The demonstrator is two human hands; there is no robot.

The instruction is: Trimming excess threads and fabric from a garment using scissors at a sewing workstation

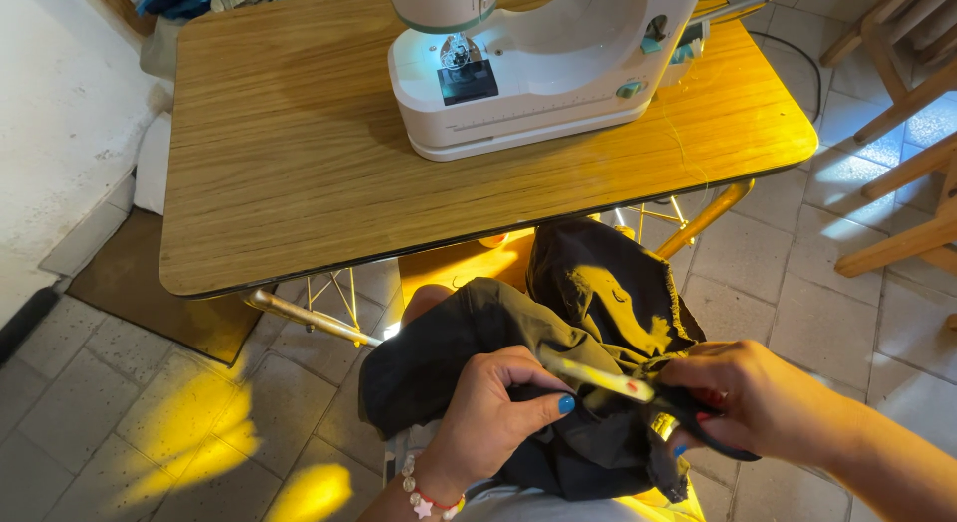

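Black fabric [558, 323] bunched in my lap, below the table edge, at roughly 5 o'clock from the sewing machine. My left hand [493, 407] is closed on a fold of it, thumb across the front, fingers tucked into the cloth. My right hand [763, 397] is at 3 o'clock from the left, closed through the dark handles of a pair of scissors [608, 380]. Blades point toward 9 o'clock, nearly together, lying across the cloth just beside my left thumb; can't tell if any fabric sits between them. Beaded bracelet [431, 497] on my left wrist. White sewing machine [538, 68] sits on the wooden table [289, 153] at 12 o'clock, well apart from both hands, work light on. Wooden chair [912, 133] at 2 o'clock, tiled floor [169, 422] underneath, sun patches at 8 o'clock.
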